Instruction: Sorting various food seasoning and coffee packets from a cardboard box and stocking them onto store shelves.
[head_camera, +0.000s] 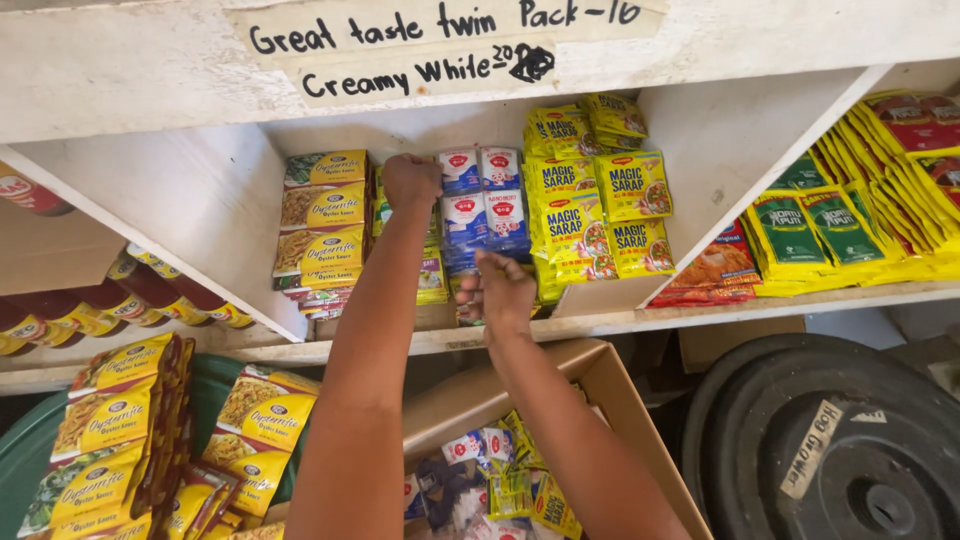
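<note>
White-painted wooden shelving (640, 322) fills the far half of the view, with storage containers on the floor nearer the camera. Nearest, a cardboard box (625, 400) holds loose blue-and-white and yellow sachets (490, 480); to its left, a green tub (25, 450) carries stacked yellow sauce pouches (105, 440), and to its right lies a dark round lid (830, 440) with a taped label. Above the box, the right hand (500, 290) reaches toward the shelf edge, fingers loosely curled and partly spread; whether it grips anything cannot be told. Farther in, the left hand (410, 180) is closed into a fist against the top of a stack of blue-and-white sachets (485, 205) standing upright in the middle compartment. Left of that stack sit more yellow sauce pouches (322, 215); right of it, yellow seasoning packets (600, 205) stand packed in rows. Beyond a slanted divider, the right compartment holds green-and-yellow packets (830, 230) and red packets (715, 270). At far left, dark bottles (130, 295) lie on their sides.
</note>
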